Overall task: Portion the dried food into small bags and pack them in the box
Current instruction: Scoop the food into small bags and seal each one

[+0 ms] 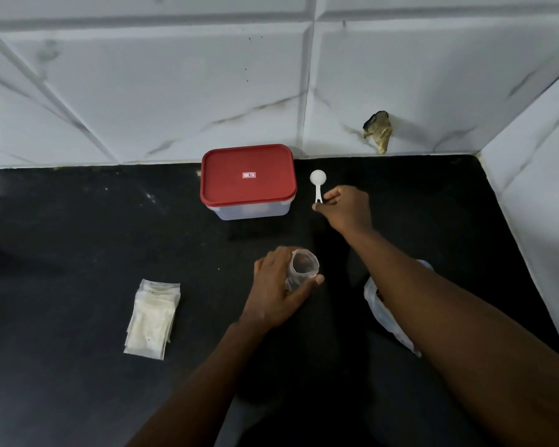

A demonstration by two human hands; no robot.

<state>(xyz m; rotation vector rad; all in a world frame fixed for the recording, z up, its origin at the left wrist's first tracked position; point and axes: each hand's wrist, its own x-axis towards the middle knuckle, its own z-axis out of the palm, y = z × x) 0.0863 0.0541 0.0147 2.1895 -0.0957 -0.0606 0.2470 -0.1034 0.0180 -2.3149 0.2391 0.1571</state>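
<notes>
A clear plastic box with a red lid (248, 180) stands shut at the back of the black counter (78, 240). To its right lies a white scoop (317, 183); my right hand (347, 208) pinches the end of its handle. My left hand (279, 290) holds a small clear bag (300, 267) upright with its mouth open. A stack of small empty bags (152, 319) lies at the left. A larger plastic bag with dark dried food (384, 311) sits at the right, partly hidden under my right forearm.
White marble-look tiled walls (175, 91) close off the back and the right side of the counter. A crumpled brownish wad (379, 130) is stuck in a hole in the back wall.
</notes>
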